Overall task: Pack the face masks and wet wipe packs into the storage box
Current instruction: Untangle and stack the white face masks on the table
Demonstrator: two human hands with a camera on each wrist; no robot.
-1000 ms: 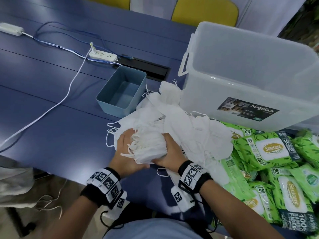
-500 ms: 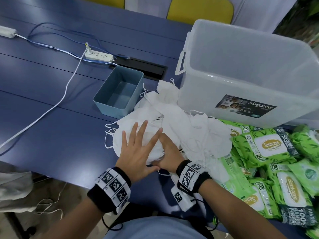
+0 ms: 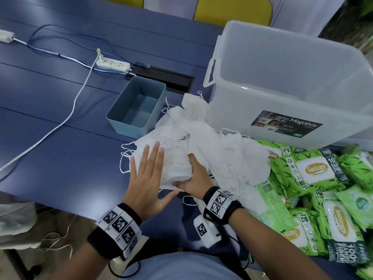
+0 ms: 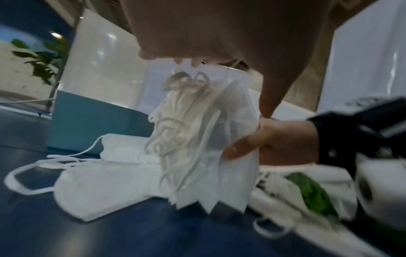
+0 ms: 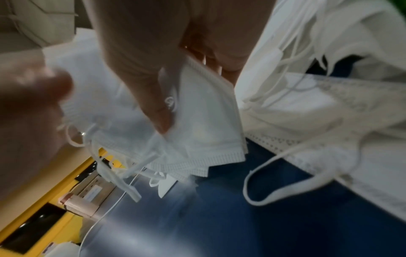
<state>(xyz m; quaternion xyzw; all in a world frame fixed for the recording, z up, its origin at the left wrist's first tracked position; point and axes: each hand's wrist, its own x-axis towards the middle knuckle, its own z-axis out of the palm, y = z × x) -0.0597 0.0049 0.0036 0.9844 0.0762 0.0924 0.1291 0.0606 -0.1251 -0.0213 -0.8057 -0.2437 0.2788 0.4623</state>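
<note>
Fingers (image 3: 150,158) of left hand (image 3: 146,182) spread flat; right hand (image 3: 196,174) grips mask stack (image 3: 177,168).

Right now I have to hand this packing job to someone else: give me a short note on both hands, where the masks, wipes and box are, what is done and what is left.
Left hand: open, fingers straight, flat against the stack of masks.
Right hand: grips that same stack from the other side, thumb across it in the wrist view.
Loose masks lie heaped on the blue table in front of the storage box.
Wet wipe packs are piled on the table to the right, below the box.
Small blue bin sits left of the heap.
Done: one stack gathered; nothing visible in the box.
Left: box the stack, remaining masks, all wipes.
</note>
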